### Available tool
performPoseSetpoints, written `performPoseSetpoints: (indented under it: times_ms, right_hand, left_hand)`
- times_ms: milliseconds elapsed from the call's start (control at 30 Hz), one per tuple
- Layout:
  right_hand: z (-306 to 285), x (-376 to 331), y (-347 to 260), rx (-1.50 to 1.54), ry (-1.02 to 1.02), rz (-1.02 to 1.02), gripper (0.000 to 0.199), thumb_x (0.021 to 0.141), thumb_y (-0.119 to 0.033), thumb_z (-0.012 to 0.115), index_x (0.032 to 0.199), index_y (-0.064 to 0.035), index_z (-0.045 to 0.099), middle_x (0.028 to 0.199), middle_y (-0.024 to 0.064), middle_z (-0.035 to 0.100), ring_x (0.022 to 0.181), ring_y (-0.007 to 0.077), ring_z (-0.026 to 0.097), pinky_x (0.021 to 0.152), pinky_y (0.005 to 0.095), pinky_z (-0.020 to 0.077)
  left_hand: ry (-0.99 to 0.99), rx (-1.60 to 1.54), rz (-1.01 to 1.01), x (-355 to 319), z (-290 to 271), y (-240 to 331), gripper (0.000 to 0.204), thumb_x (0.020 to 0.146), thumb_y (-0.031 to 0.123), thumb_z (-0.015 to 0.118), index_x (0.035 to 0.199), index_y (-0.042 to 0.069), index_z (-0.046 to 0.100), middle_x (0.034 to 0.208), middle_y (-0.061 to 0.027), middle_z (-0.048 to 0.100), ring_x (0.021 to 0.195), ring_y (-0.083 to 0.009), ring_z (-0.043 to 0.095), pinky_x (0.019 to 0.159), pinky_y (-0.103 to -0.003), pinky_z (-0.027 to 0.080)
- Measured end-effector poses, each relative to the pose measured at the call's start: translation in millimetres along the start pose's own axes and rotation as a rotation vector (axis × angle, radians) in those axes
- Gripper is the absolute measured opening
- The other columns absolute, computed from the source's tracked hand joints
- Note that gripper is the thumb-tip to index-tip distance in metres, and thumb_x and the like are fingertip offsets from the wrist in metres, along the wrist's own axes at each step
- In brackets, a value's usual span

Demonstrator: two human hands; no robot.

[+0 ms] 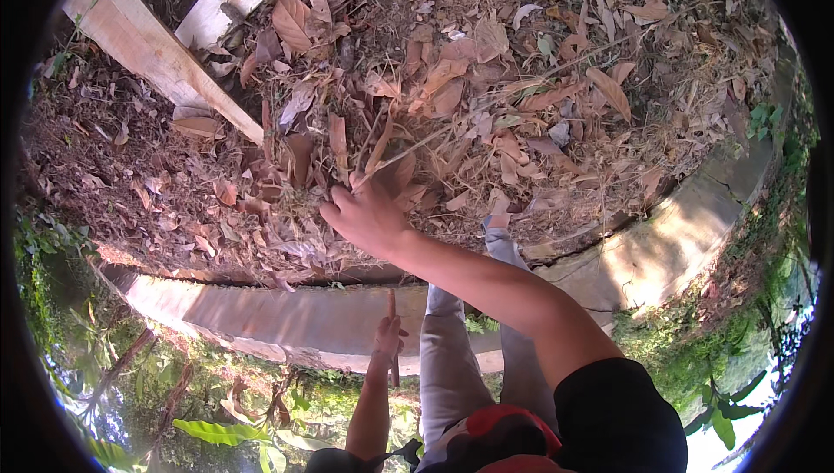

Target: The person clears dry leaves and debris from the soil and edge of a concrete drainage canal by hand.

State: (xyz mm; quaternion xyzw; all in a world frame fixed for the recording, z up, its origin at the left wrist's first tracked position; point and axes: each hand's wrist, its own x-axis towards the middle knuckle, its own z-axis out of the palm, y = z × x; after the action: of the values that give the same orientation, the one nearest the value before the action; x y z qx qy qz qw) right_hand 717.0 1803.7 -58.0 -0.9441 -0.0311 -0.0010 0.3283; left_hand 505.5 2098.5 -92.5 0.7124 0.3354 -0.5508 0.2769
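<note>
Leafy ground (539, 117) lies beneath your right hand (369, 217), seemingly picking, hold unclear, needing careful fingers; your left hand (388, 336) clasps a stick (392, 305).

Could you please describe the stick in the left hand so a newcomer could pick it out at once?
Find the curved kerb crossing the lower half of the view. Against it, just left of the grey trousers, the left hand holds a straight brown stick. Thicker and darker than the pale twig by the right hand, it shows above and below the fist.
</note>
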Motion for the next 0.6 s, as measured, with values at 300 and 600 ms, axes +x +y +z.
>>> performPoseSetpoints:
  times_ms: [300,600]
  right_hand:
    - [9,-55,-19,0.051,-0.036,-0.12,0.007,0.073,-0.016,0.058,0.078,-0.011,0.059,0.077,0.004,0.052,0.092,0.0308,0.052,0.074,0.0343,0.0505]
    - [-177,-45,120,-0.089,0.273,-0.014,0.03,0.065,-0.008,0.074,0.091,-0.0087,0.06,0.085,0.0036,0.054,0.087,0.0253,0.049,0.074,0.0333,0.045]
  left_hand:
    - [0.01,-0.003,-0.077,-9,15,12,0.031,0.091,0.037,0.051,0.102,0.008,0.05,0.068,-0.0083,0.061,0.038,-0.0105,0.046,0.033,-0.024,0.037]
    - [0.025,-0.077,-0.045,-11,18,0,0.027,0.093,0.034,0.049,0.102,0.009,0.051,0.067,-0.0085,0.059,0.036,-0.0102,0.043,0.031,-0.025,0.033]
